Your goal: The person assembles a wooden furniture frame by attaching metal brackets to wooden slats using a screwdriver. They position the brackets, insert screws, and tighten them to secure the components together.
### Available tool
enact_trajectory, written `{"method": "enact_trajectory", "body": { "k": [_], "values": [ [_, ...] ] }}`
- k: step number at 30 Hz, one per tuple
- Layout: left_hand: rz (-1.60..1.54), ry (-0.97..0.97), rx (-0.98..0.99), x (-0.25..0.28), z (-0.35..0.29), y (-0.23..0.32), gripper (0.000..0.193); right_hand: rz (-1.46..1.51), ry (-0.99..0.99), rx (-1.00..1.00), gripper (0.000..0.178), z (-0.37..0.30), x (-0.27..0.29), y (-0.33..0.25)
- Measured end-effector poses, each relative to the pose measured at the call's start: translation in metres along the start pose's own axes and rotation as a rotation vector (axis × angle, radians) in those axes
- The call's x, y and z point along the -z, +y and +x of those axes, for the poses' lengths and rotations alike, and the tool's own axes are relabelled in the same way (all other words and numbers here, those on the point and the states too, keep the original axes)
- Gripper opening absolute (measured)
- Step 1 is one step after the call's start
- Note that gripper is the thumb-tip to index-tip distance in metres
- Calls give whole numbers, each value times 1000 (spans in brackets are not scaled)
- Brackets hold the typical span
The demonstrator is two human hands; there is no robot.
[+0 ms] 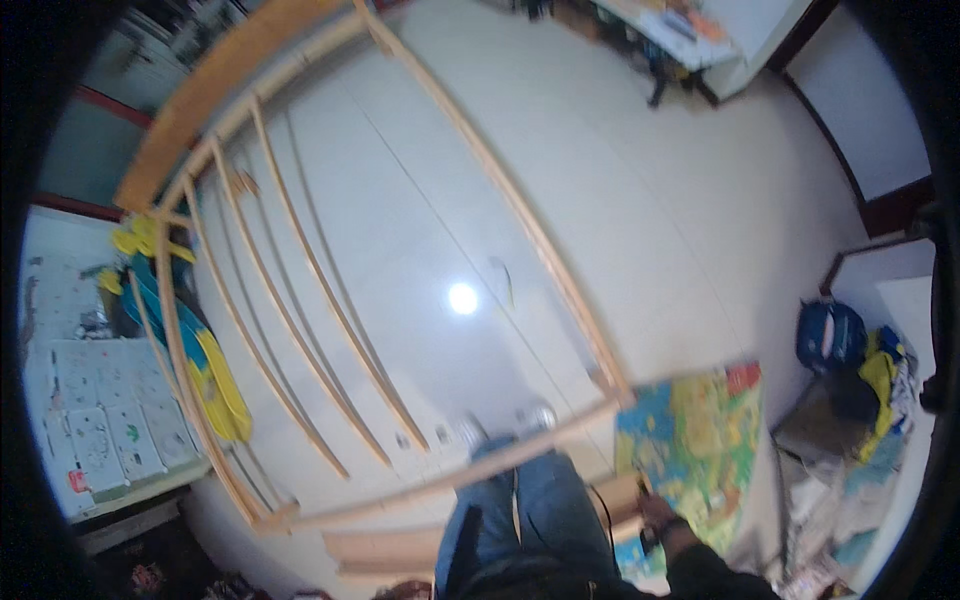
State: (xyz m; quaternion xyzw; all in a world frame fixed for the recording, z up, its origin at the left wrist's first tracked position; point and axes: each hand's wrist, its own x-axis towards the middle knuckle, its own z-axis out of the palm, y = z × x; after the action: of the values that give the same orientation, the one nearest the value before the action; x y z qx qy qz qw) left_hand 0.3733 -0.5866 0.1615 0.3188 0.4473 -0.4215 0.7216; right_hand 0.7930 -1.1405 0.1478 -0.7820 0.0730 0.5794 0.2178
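Observation:
My right hand is low on the right, a dark watch at its wrist. Its fingers look closed beside the end of a light wooden board, around something small and dark that blur keeps me from naming. My left hand is out of view. In front of me stands a large wooden bed frame, its near rail crossing before my legs. Several thin wooden slats run lengthwise on its left side, their near ends short of the near rail. A broad headboard rises at its far left end.
A colourful play mat lies right of the frame. Against the left side are a yellow and teal toy slide and a white patterned drawer unit. A blue bag and piled clothes sit at far right. A desk stands at the back.

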Motion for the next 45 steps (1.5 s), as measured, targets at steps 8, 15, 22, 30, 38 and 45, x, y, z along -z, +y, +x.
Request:
{"method": "enact_trajectory", "body": {
  "k": [8,15,22,30,38,45],
  "values": [
    [1171,664,-158,-53,-74,188,39,-509,13,294,29,-42,-32,108],
    [409,792,-603,-121,-149,289,34,-109,59,108,24,-19,-3,73],
    [783,816,-147,-82,-122,265,37,78,95,96,24,-25,31,16],
    [973,658,-446,-83,-66,426,39,716,233,-7,24,-41,43,-79],
    [1079,469,-682,-85,-34,603,41,427,147,-136,25,-132,13,-137],
    [1086,367,-688,-50,-16,659,43,955,337,-657,26,-202,-1,-262]
  ]
}}
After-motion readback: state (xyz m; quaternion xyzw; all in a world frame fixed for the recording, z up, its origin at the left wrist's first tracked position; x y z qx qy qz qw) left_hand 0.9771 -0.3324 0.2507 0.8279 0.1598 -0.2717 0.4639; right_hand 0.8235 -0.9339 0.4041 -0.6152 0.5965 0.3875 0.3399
